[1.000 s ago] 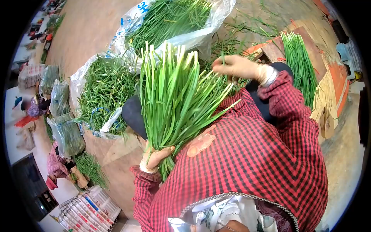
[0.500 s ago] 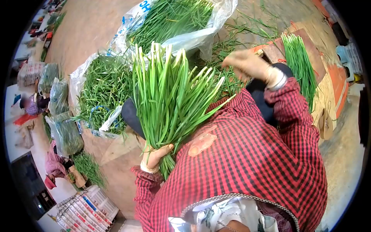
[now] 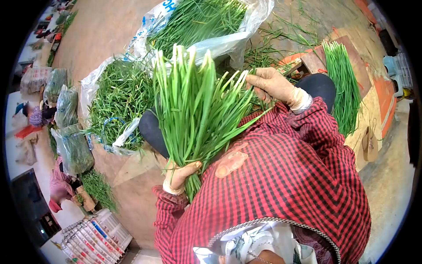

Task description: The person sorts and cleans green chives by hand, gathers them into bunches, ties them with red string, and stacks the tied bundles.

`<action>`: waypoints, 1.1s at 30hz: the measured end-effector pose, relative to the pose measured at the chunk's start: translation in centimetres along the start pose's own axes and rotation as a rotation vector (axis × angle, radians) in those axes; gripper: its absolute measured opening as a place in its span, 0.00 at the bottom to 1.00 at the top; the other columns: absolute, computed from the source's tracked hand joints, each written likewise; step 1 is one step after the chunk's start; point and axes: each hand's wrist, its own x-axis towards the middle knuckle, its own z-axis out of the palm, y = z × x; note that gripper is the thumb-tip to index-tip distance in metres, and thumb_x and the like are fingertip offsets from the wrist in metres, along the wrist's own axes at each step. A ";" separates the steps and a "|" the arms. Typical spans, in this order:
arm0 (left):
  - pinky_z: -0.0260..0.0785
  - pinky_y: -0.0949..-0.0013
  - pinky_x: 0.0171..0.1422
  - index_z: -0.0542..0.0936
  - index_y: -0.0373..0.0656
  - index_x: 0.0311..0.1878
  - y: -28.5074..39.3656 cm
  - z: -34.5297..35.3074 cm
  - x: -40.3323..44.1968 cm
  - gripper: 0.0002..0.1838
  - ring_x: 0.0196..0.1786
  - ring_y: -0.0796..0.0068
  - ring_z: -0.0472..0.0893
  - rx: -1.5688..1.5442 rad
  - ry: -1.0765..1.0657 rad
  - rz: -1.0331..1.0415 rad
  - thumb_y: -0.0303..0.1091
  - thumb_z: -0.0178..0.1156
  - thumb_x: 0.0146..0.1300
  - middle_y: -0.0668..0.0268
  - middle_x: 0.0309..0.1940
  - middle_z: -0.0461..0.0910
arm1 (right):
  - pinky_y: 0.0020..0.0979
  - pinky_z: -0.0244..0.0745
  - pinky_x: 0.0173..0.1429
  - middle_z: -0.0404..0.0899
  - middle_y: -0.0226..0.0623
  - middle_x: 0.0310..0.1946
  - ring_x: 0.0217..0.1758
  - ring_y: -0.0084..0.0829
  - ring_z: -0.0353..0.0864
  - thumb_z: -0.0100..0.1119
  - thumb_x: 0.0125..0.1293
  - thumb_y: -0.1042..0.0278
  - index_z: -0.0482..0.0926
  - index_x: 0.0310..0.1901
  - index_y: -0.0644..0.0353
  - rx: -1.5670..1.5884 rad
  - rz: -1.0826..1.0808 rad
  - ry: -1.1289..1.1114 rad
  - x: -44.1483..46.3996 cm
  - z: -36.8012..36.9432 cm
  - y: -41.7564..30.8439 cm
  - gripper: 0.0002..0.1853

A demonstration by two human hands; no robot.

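A thick, fanned-out bunch of garlic chives [image 3: 193, 110] stands upright over my lap, its pale cut ends at the top. My left hand [image 3: 179, 177] is wrapped round its lower part, with the thumb across the front. Up at the bunch's right side, my right hand [image 3: 273, 84] pinches the whitish tip of a chive stalk between thumb and fingers. Left of the bunch lies an open plastic bag of leafy trimmings [image 3: 121, 99]. Behind it is another open bag, filled with long chives [image 3: 198, 26].
A neat bundle of chives [image 3: 340, 83] rests on a board [image 3: 367, 127] at my right. Loose leaves [image 3: 290, 33] litter the floor. Filled plastic bags [image 3: 74, 149] and stacked crates [image 3: 94, 237] stand at left, where another person [image 3: 61, 180] sits.
My right hand has moved left and down to the bunch and closed on a stalk's tip. My left hand keeps its hold, nearly in place.
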 end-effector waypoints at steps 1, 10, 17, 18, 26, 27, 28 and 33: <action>0.75 0.71 0.46 0.78 0.37 0.54 0.2 0.3 0.2 0.21 0.41 0.76 0.82 0.022 -0.020 -0.015 0.17 0.67 0.55 0.65 0.43 0.84 | 0.20 0.63 0.18 0.70 0.23 0.15 0.15 0.16 0.69 0.55 0.72 0.49 0.80 0.35 0.57 -0.018 0.001 0.122 -0.1 -0.3 -0.2 0.18; 0.75 0.69 0.51 0.76 0.38 0.58 0.2 -0.2 -0.4 0.26 0.48 0.72 0.82 0.040 -0.073 0.008 0.19 0.69 0.54 0.62 0.49 0.83 | 0.27 0.75 0.49 0.82 0.38 0.47 0.46 0.26 0.83 0.57 0.70 0.45 0.74 0.58 0.66 -0.677 -0.220 0.635 2.4 -9.6 6.3 0.30; 0.73 0.71 0.46 0.75 0.38 0.58 1.1 1.1 -0.1 0.25 0.42 0.77 0.80 -0.015 -0.014 0.057 0.20 0.67 0.56 0.67 0.44 0.82 | 0.21 0.74 0.36 0.82 0.32 0.27 0.28 0.22 0.81 0.53 0.73 0.49 0.83 0.37 0.63 -0.066 -0.037 0.205 -0.8 -6.1 2.7 0.22; 0.73 0.72 0.42 0.76 0.38 0.57 1.3 1.1 0.0 0.23 0.38 0.79 0.79 0.037 -0.011 0.060 0.21 0.67 0.57 0.68 0.41 0.82 | 0.21 0.74 0.34 0.83 0.33 0.25 0.25 0.22 0.80 0.52 0.73 0.48 0.83 0.36 0.63 -0.015 0.052 0.060 -2.1 -5.1 1.7 0.23; 0.71 0.68 0.54 0.74 0.36 0.60 2.7 5.0 3.8 0.24 0.48 0.73 0.78 0.099 -0.067 0.401 0.27 0.66 0.60 0.64 0.48 0.80 | 0.23 0.76 0.52 0.80 0.35 0.53 0.52 0.25 0.80 0.56 0.65 0.34 0.71 0.64 0.63 0.363 0.041 -0.451 -1.6 4.6 4.6 0.40; 0.68 0.66 0.62 0.72 0.34 0.62 3.2 5.0 4.5 0.26 0.54 0.69 0.77 0.283 -0.120 0.399 0.26 0.65 0.59 0.62 0.52 0.80 | 0.28 0.75 0.57 0.76 0.37 0.59 0.58 0.29 0.77 0.57 0.64 0.34 0.66 0.67 0.62 0.384 0.078 -0.483 -0.9 3.8 4.5 0.42; 0.68 0.66 0.62 0.70 0.34 0.63 3.4 5.8 5.2 0.29 0.54 0.69 0.77 0.342 -0.109 0.524 0.26 0.65 0.58 0.62 0.52 0.80 | 0.34 0.75 0.61 0.71 0.39 0.64 0.64 0.34 0.74 0.59 0.62 0.33 0.62 0.70 0.60 0.403 0.116 -0.515 -0.1 3.0 4.3 0.44; 0.72 0.63 0.59 0.53 0.38 0.75 4.5 8.8 8.5 0.45 0.57 0.60 0.80 0.860 0.158 0.684 0.24 0.65 0.55 0.54 0.57 0.76 | 0.44 0.69 0.68 0.69 0.37 0.67 0.69 0.35 0.69 0.62 0.61 0.35 0.61 0.71 0.59 0.554 -0.278 -0.359 2.1 3.7 1.4 0.45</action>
